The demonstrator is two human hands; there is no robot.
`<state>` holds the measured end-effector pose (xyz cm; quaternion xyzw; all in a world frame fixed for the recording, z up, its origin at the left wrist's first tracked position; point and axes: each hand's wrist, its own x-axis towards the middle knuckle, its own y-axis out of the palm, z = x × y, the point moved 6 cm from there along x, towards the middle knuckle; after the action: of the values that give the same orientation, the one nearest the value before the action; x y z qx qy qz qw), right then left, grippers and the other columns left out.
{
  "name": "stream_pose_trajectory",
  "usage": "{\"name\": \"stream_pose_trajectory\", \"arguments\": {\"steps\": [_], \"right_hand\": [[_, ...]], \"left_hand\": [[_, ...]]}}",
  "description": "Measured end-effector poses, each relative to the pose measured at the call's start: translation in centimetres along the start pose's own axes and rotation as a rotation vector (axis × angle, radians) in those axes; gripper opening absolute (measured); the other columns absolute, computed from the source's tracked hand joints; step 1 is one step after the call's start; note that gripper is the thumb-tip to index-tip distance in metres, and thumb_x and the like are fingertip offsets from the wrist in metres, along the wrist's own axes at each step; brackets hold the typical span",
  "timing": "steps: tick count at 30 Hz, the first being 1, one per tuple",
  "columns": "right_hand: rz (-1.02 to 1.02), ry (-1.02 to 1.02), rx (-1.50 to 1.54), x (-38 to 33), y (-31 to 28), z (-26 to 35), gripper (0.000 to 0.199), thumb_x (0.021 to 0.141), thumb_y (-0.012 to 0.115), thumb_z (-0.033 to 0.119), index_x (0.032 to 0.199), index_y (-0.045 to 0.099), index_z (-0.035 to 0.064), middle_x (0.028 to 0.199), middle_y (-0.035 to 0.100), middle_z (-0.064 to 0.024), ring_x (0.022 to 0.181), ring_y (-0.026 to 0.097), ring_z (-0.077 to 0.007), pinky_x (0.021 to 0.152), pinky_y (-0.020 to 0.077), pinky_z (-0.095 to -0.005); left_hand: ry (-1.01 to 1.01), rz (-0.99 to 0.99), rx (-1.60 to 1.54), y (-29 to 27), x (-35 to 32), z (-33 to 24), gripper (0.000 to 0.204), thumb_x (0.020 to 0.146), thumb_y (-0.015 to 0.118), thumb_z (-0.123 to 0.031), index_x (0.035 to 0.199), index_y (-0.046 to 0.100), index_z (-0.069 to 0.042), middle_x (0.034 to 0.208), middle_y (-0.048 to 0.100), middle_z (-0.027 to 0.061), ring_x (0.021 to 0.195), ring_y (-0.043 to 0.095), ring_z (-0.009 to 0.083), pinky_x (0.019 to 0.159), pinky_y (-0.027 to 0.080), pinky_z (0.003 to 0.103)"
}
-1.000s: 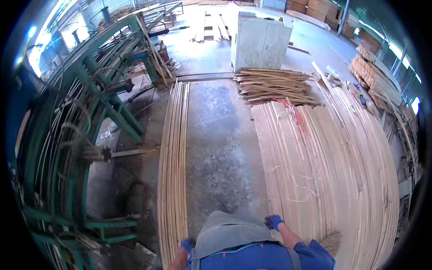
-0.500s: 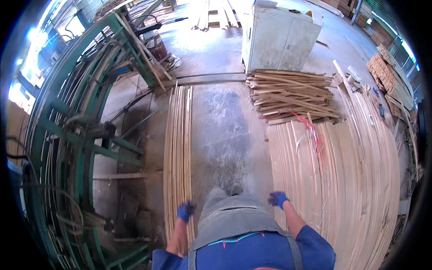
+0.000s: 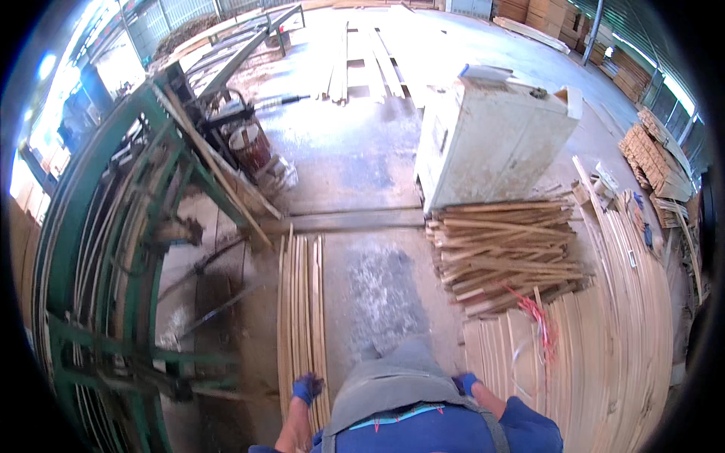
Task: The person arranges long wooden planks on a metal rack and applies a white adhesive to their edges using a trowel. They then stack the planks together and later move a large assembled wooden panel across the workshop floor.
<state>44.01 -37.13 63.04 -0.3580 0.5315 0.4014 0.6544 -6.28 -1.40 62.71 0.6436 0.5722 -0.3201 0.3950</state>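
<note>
step: I stand between stacks | left hand [image 3: 306, 389] over slat stack [image 3: 300, 317], grip unclear | right hand [image 3: 466, 383] empty, closure unclear | next: likely bend, grasp 1 slat

The dusty concrete floor [image 3: 377, 287] carries a row of long wooden strips [image 3: 300, 317] at lower centre-left, a jumbled stick pile [image 3: 506, 253] centre-right, and stacked boards [image 3: 604, 340] lower right.

Below me, my left hand [image 3: 306, 388] hangs over the near end of a strip stack [image 3: 300, 317] on the floor. Left of it stands a machine frame [image 3: 113, 249]. My right hand [image 3: 466, 383] is beside wide sheets [image 3: 604, 332]. Ahead of those lies a stick pile [image 3: 506, 253], with a cabinet [image 3: 491, 143] behind it.
</note>
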Motion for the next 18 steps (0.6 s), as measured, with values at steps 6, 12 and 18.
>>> {"name": "stream_pose_trajectory", "arguments": {"steps": [6, 12, 18], "right_hand": [[0.000, -0.369, -0.991, 4.7, -1.7, 16.8, 0.032, 0.095, 0.053, 0.035, 0.111, 0.069, 0.0125, 0.114, 0.071, -0.0146, 0.097, 0.070, -0.0284, 0.076, 0.0555, -0.0427], [0.095, -0.455, -0.938, 13.2, -6.0, 49.3, 0.028, 0.095, 0.055, 0.037, 0.109, 0.066, 0.0148, 0.111, 0.071, -0.0133, 0.093, 0.071, -0.0316, 0.071, 0.0556, -0.0430], [0.082, -0.506, 0.305, 8.9, -11.0, 88.3, 0.024, 0.097, 0.060, 0.028, 0.110, 0.064, 0.0088, 0.099, 0.072, -0.0131, 0.079, 0.070, -0.0263, 0.064, 0.0559, -0.0367]], "left_hand": [[0.492, 0.139, 0.018, 27.0, 3.7, -40.9, 0.031, 0.097, 0.060, -0.033, 0.111, 0.063, -0.006, 0.091, 0.071, 0.0123, 0.073, 0.070, 0.0242, 0.068, 0.060, 0.038], [0.316, 0.158, 0.094, 29.8, 18.8, -42.0, 0.032, 0.095, 0.064, -0.035, 0.112, 0.065, -0.007, 0.099, 0.070, 0.0123, 0.084, 0.071, 0.0288, 0.071, 0.060, 0.038], [-0.208, -0.013, 0.106, 35.8, 22.4, -36.7, 0.028, 0.097, 0.058, -0.035, 0.096, 0.066, -0.009, 0.085, 0.067, 0.0072, 0.078, 0.066, 0.0234, 0.065, 0.053, 0.043]]}}
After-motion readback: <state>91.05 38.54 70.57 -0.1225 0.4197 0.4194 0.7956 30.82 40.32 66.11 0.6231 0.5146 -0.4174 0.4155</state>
